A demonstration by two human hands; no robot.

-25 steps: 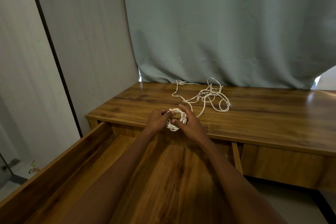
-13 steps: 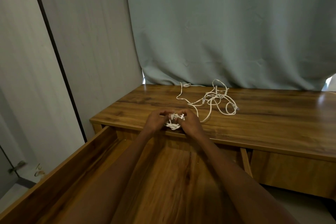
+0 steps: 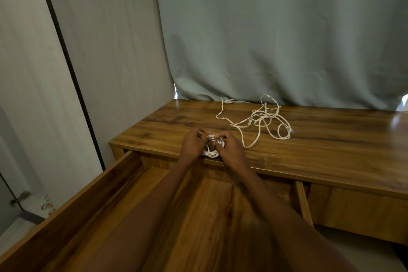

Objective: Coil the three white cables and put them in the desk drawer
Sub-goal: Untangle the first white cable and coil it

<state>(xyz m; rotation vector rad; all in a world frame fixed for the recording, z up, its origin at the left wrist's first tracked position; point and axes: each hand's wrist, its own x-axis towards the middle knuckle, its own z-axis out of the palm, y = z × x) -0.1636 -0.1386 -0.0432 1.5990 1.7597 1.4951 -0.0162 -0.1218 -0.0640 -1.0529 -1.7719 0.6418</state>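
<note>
A small coiled white cable [image 3: 212, 150] is held between my two hands just above the desk's front edge. My left hand [image 3: 192, 146] grips its left side and my right hand [image 3: 231, 152] pinches its top and right side. Farther back on the wooden desk [image 3: 331, 139] lies a loose tangle of white cable [image 3: 262, 120], with one strand trailing toward my right hand and another snaking back to the curtain. The desk drawer [image 3: 123, 174] stands pulled out beneath my forearms, and I see nothing in it.
A grey-green curtain [image 3: 276, 40] hangs behind the desk. A pale wall panel with a black strip [image 3: 66, 62] is at the left. A second, closed drawer front [image 3: 353, 210] sits to the right of the open drawer.
My hands have kept working the coil at the desk's front edge; my fingers have shifted from around it to pinching at its top. The loose tangle stays in place.
</note>
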